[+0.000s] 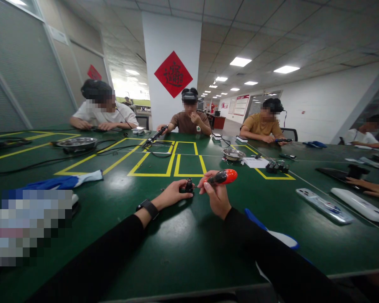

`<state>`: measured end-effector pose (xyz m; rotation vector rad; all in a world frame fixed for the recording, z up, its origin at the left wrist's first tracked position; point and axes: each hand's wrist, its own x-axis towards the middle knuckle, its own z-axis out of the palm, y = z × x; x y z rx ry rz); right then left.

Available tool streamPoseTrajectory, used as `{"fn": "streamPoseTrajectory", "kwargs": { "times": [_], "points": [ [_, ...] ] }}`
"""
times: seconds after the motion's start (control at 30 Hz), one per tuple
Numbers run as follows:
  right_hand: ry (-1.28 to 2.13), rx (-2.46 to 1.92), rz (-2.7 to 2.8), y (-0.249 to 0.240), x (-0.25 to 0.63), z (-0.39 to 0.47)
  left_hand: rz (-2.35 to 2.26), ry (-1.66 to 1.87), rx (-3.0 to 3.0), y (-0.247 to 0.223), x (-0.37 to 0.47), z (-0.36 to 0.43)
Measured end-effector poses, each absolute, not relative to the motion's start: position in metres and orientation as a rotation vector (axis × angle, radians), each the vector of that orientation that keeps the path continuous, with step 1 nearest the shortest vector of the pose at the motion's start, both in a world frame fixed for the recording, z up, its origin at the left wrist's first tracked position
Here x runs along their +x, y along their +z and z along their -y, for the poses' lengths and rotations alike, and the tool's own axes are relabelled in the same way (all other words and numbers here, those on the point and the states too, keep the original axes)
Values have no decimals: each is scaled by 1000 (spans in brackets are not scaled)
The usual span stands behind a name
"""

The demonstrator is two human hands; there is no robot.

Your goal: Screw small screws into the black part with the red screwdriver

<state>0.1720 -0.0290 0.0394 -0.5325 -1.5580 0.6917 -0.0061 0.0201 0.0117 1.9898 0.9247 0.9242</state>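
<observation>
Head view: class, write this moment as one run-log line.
left hand: holds small black part | right hand: holds red-and-black screwdriver | aim: screwdriver toward part | contact: unclear | surface: green table

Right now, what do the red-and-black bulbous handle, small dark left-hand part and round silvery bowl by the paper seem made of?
Red-and-black handle: likely smooth plastic, given the glossy red; the black maybe rubber.
Small dark part: metal or plastic; too small to tell.
Silvery bowl: probably polished metal, bright reflections.

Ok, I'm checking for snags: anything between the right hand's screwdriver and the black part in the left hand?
Nothing visible; the screwdriver points toward the black part from close by, though contact can't be told.
</observation>
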Motion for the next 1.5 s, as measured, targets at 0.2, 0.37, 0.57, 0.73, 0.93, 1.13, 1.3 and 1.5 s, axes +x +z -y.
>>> {"fn": "streamPoseTrajectory", "kwargs": {
  "times": [0.2, 0.37, 0.57, 0.73, 0.93, 1.13, 1.3, 1.5],
  "points": [
    [719, -543, 1536, 39, 171, 28, -930, 948, 1964, 9, -7, -23],
    [876, -553, 1426, 41, 169, 24, -921, 955, 1965, 9, -7, -23],
    [1034, -480, 1336, 48, 169, 22, -941, 952, 1984, 14, -6, -18],
    [949, -520, 1343, 44, 167, 21, -918, 932, 1965, 13, -7, -21],
    [792, -526, 1176, 44, 173, 20, -906, 906, 1954, 7, -8, -25],
    [725, -602, 940, 40, 184, 3, -1088, 1019, 1981, 4, -8, -23],
    [776, -665, 644, 34, 192, -10, -987, 1035, 1980, 5, -9, -22],
    [872, -763, 505, 32, 198, -14, -976, 1000, 1970, 4, -14, -27]
  ]
}}
